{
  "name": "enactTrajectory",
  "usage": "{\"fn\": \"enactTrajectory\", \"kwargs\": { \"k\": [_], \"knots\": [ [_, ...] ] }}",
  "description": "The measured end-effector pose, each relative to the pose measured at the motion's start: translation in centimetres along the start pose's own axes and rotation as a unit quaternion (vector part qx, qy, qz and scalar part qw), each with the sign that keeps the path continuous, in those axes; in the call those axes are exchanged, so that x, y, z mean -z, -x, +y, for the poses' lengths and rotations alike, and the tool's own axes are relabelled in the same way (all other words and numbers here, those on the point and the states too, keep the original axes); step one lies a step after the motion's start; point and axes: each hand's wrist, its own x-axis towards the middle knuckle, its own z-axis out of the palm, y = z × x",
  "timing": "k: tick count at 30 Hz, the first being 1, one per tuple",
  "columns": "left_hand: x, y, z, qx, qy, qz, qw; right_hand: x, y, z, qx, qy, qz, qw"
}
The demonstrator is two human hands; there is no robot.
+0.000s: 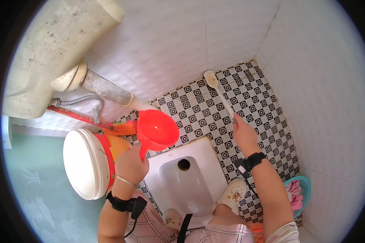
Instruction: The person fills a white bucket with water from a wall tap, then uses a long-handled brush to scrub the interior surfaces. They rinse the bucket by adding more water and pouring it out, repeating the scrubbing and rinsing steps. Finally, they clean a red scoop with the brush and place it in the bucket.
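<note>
My left hand (pixel 133 165) is closed round the handle of a red plastic water dipper (pixel 158 128). The dipper hangs near the far left corner of a white squat toilet (pixel 219 172), its bowl turned up towards me. Inside, a light spot shows; whether it holds water I cannot tell. My right hand (pixel 245 135) grips the end of a long white-handled brush (pixel 224 101). Its pale, oblong head, brownish in the middle, reaches the foot of the far wall. Bristles are too small to make out.
A lidded white bucket (pixel 85 164) stands left of the toilet, beside an orange broom (pixel 123 128). Thick pipes (pixel 109 87) run along the left wall. At the right, a teal basin (pixel 306 192) holds pink cloth. My clogs (pixel 233 194) flank the toilet on black-and-white patterned tiles.
</note>
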Motion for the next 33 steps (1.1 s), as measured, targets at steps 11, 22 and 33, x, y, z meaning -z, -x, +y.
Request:
{"fn": "enactTrajectory", "kwargs": {
  "k": [11, 22, 33],
  "knots": [
    [-1.9, 3.4, -2.5, 0.039, 0.043, -0.021, 0.998, -0.9, 1.6, -1.1, 0.042, 0.027, -0.029, 0.998],
    [-2.4, 3.9, -2.4, 0.067, 0.106, -0.026, 0.992, -2.0, 1.0, -6.8, 0.114, 0.076, -0.083, 0.987],
    [-2.9, 3.8, -2.0, 0.094, 0.109, -0.043, 0.989, -1.5, -2.6, -11.6, 0.308, 0.244, -0.020, 0.919]
  ]
}}
